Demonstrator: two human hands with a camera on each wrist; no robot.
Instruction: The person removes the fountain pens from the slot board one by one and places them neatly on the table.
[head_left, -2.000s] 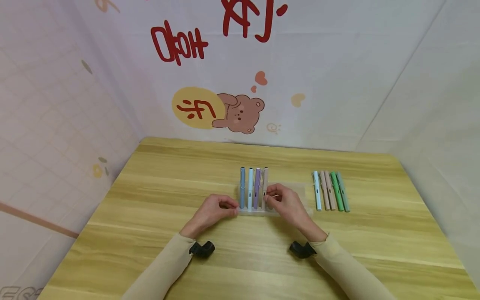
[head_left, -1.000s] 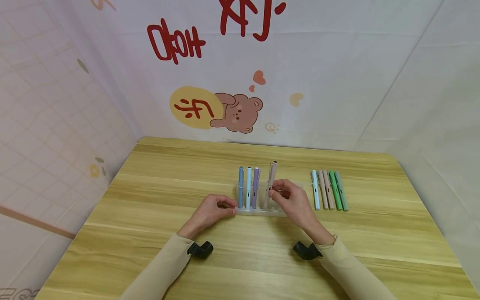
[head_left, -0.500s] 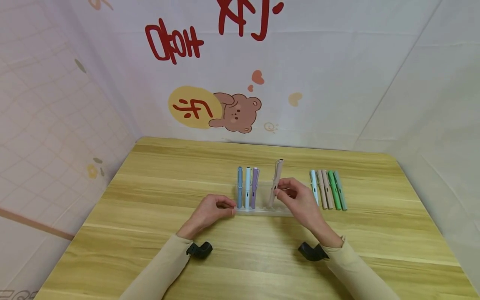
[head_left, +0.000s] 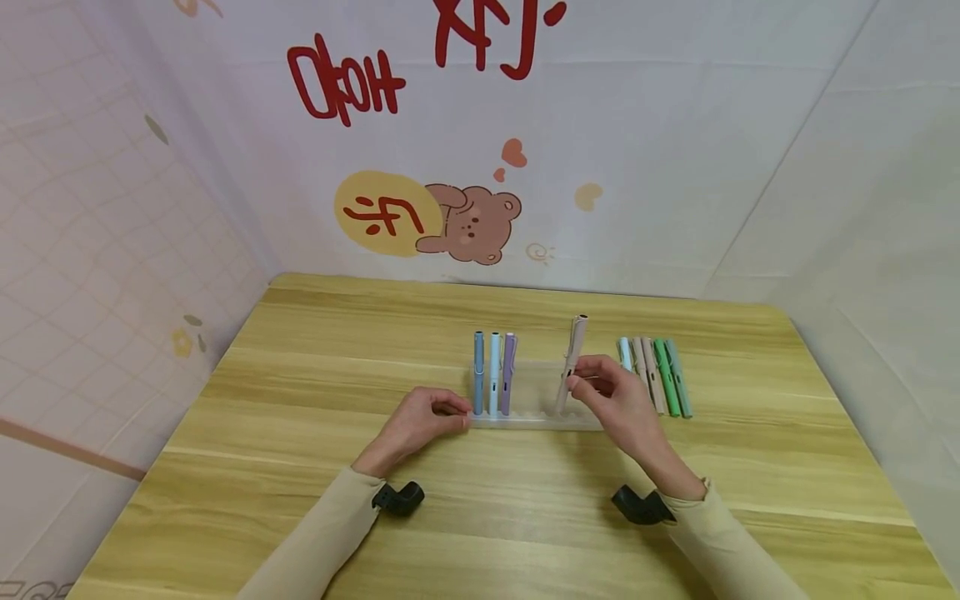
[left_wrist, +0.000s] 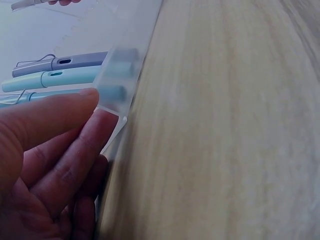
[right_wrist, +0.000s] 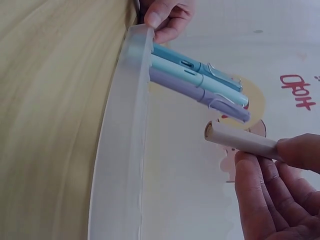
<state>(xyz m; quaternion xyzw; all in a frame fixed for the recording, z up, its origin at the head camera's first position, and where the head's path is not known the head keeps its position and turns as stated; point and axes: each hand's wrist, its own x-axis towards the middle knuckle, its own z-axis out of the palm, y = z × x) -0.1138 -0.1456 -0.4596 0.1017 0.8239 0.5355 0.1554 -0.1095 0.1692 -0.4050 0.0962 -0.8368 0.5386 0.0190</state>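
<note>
A translucent pen rack (head_left: 536,422) stands on the wooden table, its left end pinched between the thumb and fingers of my left hand (head_left: 422,423). Three pens are upright in it beside that hand: a blue one (head_left: 478,379), a light blue one (head_left: 494,379) and a purple one (head_left: 508,377). With thumb and fingertips my right hand (head_left: 626,412) holds a beige-pink pen (head_left: 576,340), tilted slightly, over the right part of the rack. In the right wrist view the lower end of this pen (right_wrist: 240,139) is out of the slots.
To the right lies a row of pens: a light blue pen (head_left: 625,354) partly behind my right hand, two brownish pens (head_left: 651,375), a green pen (head_left: 667,375) and a grey-green pen (head_left: 679,375). A printed wall sheet (head_left: 637,125) rises behind the table (head_left: 337,333).
My right hand has pulled the beige-pink pen out from beside the purple one and carried it rightward along the rack. The left hand has stayed at the rack's end.
</note>
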